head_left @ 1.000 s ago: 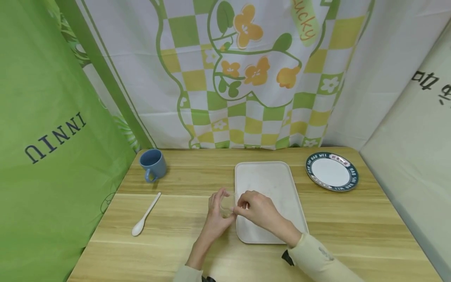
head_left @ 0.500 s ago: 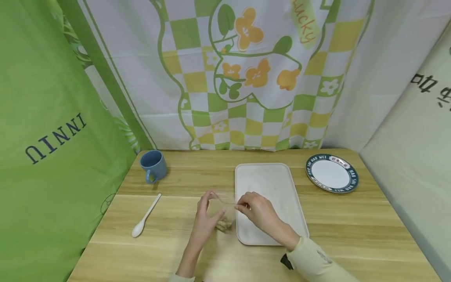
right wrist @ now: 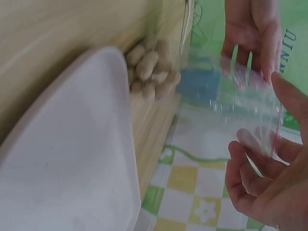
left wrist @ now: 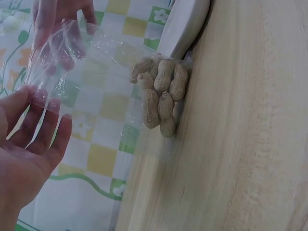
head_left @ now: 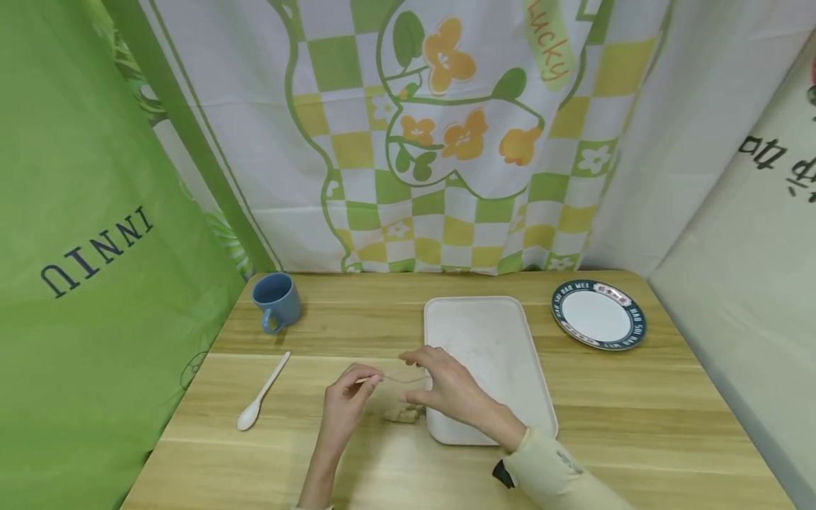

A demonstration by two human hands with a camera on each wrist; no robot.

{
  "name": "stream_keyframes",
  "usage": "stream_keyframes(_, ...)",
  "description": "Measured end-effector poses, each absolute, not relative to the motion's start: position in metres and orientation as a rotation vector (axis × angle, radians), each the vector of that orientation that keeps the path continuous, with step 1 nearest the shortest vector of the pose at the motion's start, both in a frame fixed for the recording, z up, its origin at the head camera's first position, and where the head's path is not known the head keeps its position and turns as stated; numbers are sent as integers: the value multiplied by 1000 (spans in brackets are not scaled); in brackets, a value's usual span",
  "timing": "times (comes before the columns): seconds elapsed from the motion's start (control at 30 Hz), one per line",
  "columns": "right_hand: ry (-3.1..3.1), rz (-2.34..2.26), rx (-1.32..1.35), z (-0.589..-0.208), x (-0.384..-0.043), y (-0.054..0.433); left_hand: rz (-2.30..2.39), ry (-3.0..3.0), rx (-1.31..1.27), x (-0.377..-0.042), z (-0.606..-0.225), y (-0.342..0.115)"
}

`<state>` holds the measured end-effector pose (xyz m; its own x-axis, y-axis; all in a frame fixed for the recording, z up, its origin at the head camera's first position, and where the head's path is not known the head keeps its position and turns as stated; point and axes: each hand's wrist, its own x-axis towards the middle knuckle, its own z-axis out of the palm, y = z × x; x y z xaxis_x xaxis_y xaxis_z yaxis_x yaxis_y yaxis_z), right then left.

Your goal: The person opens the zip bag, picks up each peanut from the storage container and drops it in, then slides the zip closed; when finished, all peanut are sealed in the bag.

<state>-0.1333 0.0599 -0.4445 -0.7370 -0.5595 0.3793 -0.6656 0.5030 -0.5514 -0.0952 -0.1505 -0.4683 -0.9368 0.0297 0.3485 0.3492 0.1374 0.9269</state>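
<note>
A clear plastic bag (left wrist: 103, 72) with several peanuts (left wrist: 161, 91) gathered at its bottom hangs between the two hands, upright and low over the table. My left hand (head_left: 347, 400) pinches one side of the bag's mouth between thumb and fingers. My right hand (head_left: 449, 386) is at the other side of the mouth, its thumb and fingers spread wide apart. In the right wrist view the right thumb (right wrist: 288, 98) lies by the bag's upper edge, and the fingertips are at its lower edge. The peanuts (head_left: 404, 414) show beneath the hands in the head view.
A white rectangular tray (head_left: 491, 340) lies beside the bag, partly under the right hand. A blue mug (head_left: 277, 301) stands at the back left, with a white spoon (head_left: 263, 393) in front of it. A dark-rimmed plate (head_left: 598, 315) lies at the back right.
The left hand has shifted left and gone from spread fingers to pinching the bag's edge. The right hand has let its pinch go and spread its fingers. The peanuts have come into view.
</note>
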Motion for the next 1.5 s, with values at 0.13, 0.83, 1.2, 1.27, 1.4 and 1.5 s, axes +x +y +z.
stream_keyframes(0.13, -2523, 1095, 1104, -447, -133, 44, -1902, -2184, -421, -92, -467, -153)
stream_keyframes(0.83, -2405, 1166, 1133, -452, -139, 35, -1858, -2165, -404, -95, -467, -158)
stream_keyframes(1.2, -2397, 1122, 1153, -455, -138, 33, -1844, -2204, -456, -96, -469, -154)
stream_keyframes(1.27, -2399, 1129, 1136, -457, -138, 34, -1832, -2194, -430, -97, -472, -153)
stream_keyframes(1.4, -2377, 1144, 1137, -459, -138, 38, -1859, -2200, -416, -99, -478, -152)
stream_keyframes(1.5, -2369, 1164, 1155, -458, -138, 39, -1901, -2205, -462, -99, -477, -152)
